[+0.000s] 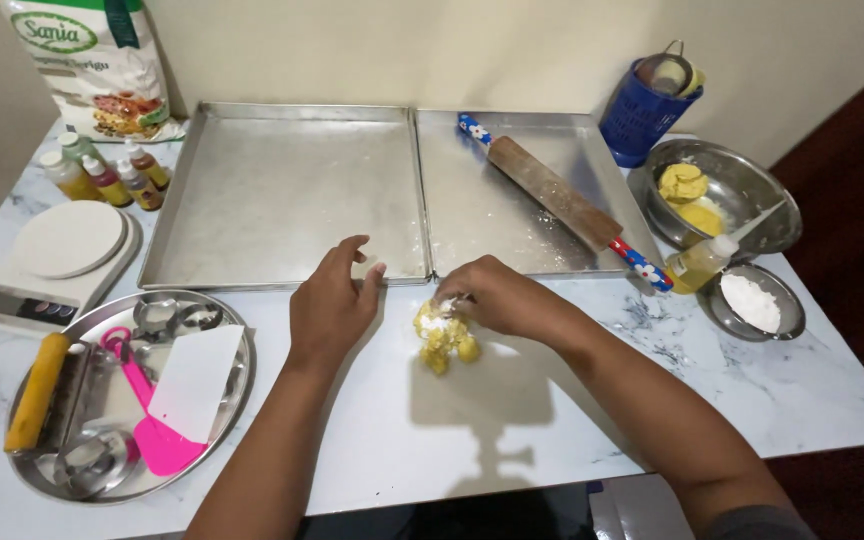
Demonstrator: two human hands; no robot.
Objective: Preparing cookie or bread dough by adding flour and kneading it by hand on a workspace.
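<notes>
Yellow dough [441, 338], a small lumpy piece dusted with white flour, sits on the marble-patterned table [512, 420] just below the centre of the frame, close to the near edges of two metal baking trays. The right hand [500, 297] comes in from the lower right and bends over the top of the lump, its fingertips [455, 301] pinching into the floured part, so the fingers are closed on the dough itself. The left hand [330, 305] lies just left of it, palm down on the table, fingers loose and spread, gripping nothing; it rests apart from the dough, as if to steady the body while the other hand works.

The left baking tray [282, 190] and the right baking tray [512, 200] lie side by side across the upper middle, both floured. A wooden rolling pin [562, 200] with patterned handles lies slantwise in the right one, where it cannot roll off. At the right stand a steel bowl [752, 190] with more yellow dough, a small bowl of white powder [757, 300] and a little bottle [702, 262], all within easy reach. At the lower left a round steel plate [42, 470] holds cutters, a pink spatula [147, 410] and a white scraper [195, 380]. A kitchen scale [52, 265] and small colouring bottles [107, 175] sit at the upper left.
</notes>
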